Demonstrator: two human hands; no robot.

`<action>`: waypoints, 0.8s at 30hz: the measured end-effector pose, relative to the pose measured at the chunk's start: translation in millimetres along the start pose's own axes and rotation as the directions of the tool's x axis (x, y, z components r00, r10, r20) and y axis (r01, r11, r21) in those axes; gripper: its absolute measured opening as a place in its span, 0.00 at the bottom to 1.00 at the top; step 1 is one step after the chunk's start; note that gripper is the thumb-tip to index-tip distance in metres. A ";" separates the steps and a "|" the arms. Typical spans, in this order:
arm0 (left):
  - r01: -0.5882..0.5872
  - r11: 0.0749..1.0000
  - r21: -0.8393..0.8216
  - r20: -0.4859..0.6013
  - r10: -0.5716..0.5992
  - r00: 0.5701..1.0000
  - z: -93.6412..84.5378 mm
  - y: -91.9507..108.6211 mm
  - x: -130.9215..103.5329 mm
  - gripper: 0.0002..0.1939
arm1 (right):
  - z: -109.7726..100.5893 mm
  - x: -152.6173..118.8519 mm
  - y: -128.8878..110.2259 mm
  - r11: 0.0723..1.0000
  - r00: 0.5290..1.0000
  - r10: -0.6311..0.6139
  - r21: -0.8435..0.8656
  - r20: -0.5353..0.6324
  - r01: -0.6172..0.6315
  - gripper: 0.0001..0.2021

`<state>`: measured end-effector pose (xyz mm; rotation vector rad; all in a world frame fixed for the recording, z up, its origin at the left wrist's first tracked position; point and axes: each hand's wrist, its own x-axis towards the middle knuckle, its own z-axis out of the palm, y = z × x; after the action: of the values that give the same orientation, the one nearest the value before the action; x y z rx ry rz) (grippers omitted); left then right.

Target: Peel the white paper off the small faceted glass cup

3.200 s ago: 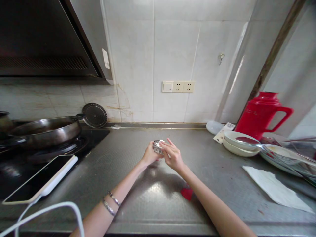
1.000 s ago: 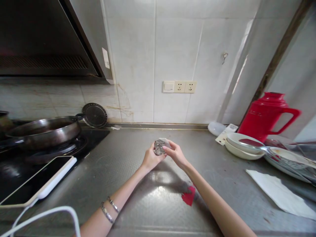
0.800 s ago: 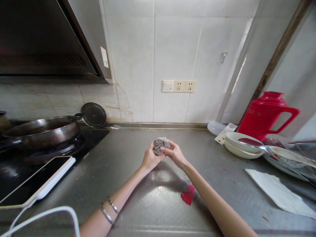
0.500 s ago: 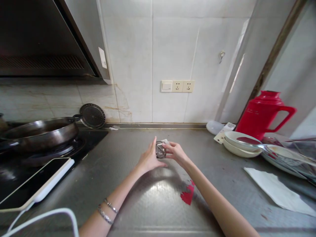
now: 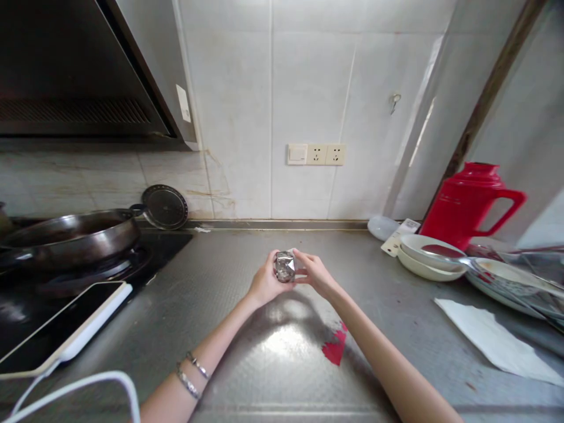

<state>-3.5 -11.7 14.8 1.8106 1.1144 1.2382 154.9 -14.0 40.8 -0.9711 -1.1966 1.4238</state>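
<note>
A small faceted glass object [image 5: 284, 268] is clasped above the middle of the steel bench [image 5: 207, 273] by the curled left hand [image 5: 264, 284]. Its right side is met by the half-curled right hand [image 5: 314, 272]; whether anything is gripped there cannot be told. A red patch [image 5: 335, 348] is seen nearer the front.

Shiny faceted block [image 5: 284, 267] between hands [image 5: 265, 285]

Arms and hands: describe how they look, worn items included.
Both arms are bare, with no sleeves in view. Two silver-coloured bracelets circle the left forearm, near the bottom of the picture; none shows on the right forearm. The left hand and right hand wear no gloves.
</note>
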 end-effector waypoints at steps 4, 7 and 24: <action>-0.088 0.994 -0.058 -0.026 0.087 0.996 5.6 -3.9 1.1 0.41 | -6.1 4.7 1.0 1.000 0.994 -0.029 -0.010 -0.103 0.028 0.21; -0.092 0.989 -0.114 -0.051 0.086 0.995 7.4 -3.2 0.8 0.40 | -4.5 6.0 1.6 0.994 0.987 -0.108 -0.026 -0.116 0.106 0.20; -0.124 0.975 -0.184 -0.063 0.114 0.992 14.4 -7.9 -0.8 0.42 | 13.3 -6.4 8.6 0.756 0.798 -0.593 -0.412 -0.104 0.508 0.13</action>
<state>7.8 -10.0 2.9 1.7309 0.8949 1.4181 141.6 -22.9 34.8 -0.8888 -1.4487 0.6027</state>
